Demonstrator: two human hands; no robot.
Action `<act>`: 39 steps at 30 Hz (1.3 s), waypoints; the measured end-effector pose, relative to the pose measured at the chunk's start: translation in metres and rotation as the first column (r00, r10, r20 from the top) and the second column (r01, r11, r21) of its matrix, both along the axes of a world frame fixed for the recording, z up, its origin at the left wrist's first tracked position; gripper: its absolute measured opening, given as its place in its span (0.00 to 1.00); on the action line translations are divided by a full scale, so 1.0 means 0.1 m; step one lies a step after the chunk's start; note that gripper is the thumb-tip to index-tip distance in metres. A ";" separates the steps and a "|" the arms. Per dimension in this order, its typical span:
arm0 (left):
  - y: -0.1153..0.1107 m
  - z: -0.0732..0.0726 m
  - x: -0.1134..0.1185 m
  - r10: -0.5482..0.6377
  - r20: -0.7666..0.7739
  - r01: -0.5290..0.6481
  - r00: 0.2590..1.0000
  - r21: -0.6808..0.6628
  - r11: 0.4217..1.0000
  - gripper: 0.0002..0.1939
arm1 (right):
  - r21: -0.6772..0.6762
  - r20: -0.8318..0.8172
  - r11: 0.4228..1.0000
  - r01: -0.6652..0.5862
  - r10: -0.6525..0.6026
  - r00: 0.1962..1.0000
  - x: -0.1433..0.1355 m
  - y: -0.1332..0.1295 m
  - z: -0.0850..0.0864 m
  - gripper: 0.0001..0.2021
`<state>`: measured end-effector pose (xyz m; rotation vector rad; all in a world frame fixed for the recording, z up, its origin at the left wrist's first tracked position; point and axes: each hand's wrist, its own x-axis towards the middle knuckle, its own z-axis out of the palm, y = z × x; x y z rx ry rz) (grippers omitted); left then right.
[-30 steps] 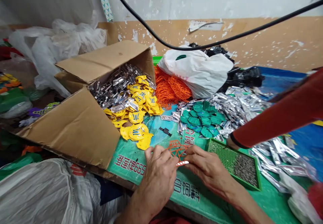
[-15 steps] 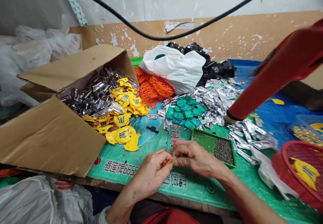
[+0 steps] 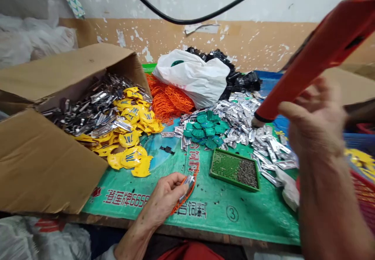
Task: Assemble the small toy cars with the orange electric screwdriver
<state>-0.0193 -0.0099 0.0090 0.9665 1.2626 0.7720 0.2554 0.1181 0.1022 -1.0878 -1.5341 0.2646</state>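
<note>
My left hand [image 3: 168, 193] pinches a long orange plastic piece [image 3: 191, 191] with a shiny silver metal part [image 3: 189, 180] lying against it, low over the green sheet. My right hand [image 3: 318, 115] is raised at the right, blurred, just under a long slanting red tubular thing [image 3: 310, 60] with a black ring near its lower end. Its thumb stands apart from the fingers; whether they touch the red tube is unclear. Between the hands lies a green tray [image 3: 224, 166] holding small dark metal pieces [image 3: 247, 173], possibly screws.
At the left, a cardboard box [image 3: 55, 170] spills metal parts and yellow pieces [image 3: 130, 157]. Behind are orange netting [image 3: 166, 99], a white bag [image 3: 191, 78], teal pieces [image 3: 205, 129] and silver parts [image 3: 234, 113]. A red basket [image 3: 363, 197] stands right; a black cable [image 3: 175, 19] hangs above.
My right hand has left the orange piece and moved up and right to the red tube. My left hand keeps the piece, with its silver part now showing. The view has shifted right.
</note>
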 end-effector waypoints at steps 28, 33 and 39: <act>0.06 -0.07 0.12 -0.113 -0.088 0.110 0.990 -0.036 0.993 0.16 | -0.285 -0.517 0.955 -0.084 -0.079 0.852 -0.62 -0.51 -0.66 0.09; 0.06 -0.11 0.15 -0.128 -0.099 0.126 0.987 -0.028 0.992 0.15 | -0.277 -0.505 0.961 -0.028 -0.120 0.854 -0.62 -0.52 -0.70 0.09; 0.08 -0.08 0.17 -0.149 -0.114 0.150 0.982 0.002 0.989 0.14 | -0.284 -0.543 0.957 -0.062 -0.107 0.833 -0.66 -0.57 -0.71 0.09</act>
